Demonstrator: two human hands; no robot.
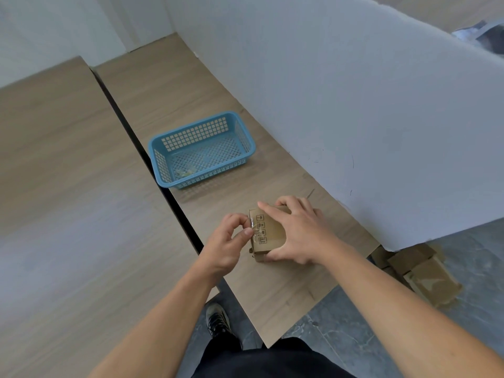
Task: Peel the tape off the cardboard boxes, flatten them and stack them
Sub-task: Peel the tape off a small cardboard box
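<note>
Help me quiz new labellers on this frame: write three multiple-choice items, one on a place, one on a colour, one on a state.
1. Where does the basket stand?
A) on the floor
B) on the table, beyond the box
C) on top of the box

2. What colour is the basket?
A) red
B) white
C) blue

3. What is the left hand doing?
A) pinching tape at the box's edge
B) lying flat on the table
C) lifting the basket

Answers:
1 B: it sits on the wood surface, farther from the person than the box.
2 C: its mesh walls and rim are blue.
3 A: thumb and finger close on the clear strip while the right hand holds the box down.
</note>
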